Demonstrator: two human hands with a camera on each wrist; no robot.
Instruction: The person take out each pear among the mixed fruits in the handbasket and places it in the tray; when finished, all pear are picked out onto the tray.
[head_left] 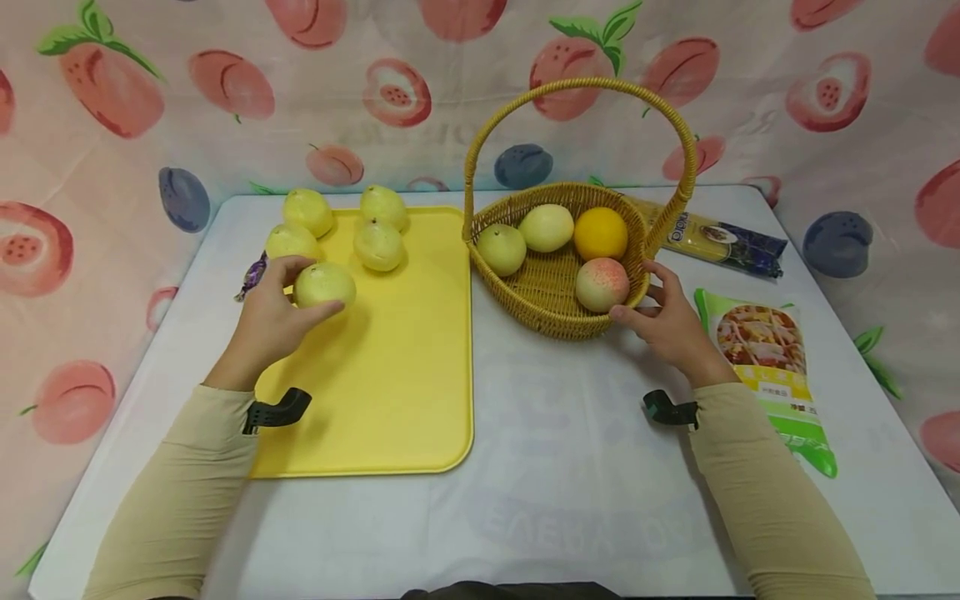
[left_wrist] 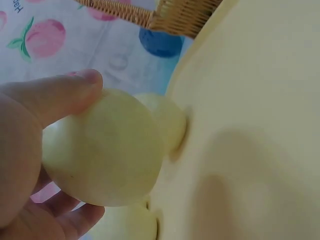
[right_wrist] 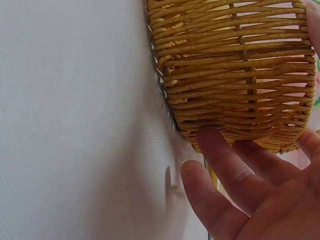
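My left hand (head_left: 273,312) grips a round, pale yellow pear-like fruit (head_left: 325,285) between thumb and fingers. It is held above the left part of a yellow tray (head_left: 390,375), where its shadow falls. In the left wrist view, the thumb lies along one side of the fruit (left_wrist: 105,150) and fingertips show on the other. Behind it are several similar fruits (head_left: 378,246). My right hand (head_left: 671,321) holds the right side of a wicker basket (head_left: 551,321), thumb at the rim. The right wrist view shows fingertips (right_wrist: 212,140) against the woven outside.
Inside the basket lie a greenish fruit (head_left: 501,249), a pale yellow fruit (head_left: 547,227), an orange (head_left: 601,233) and a peach (head_left: 602,284). Its tall handle (head_left: 581,82) arches above. Two food packs, one dark-ended (head_left: 723,242) and one green (head_left: 765,358), lie right. A purple wrapper (head_left: 253,275) lies left.
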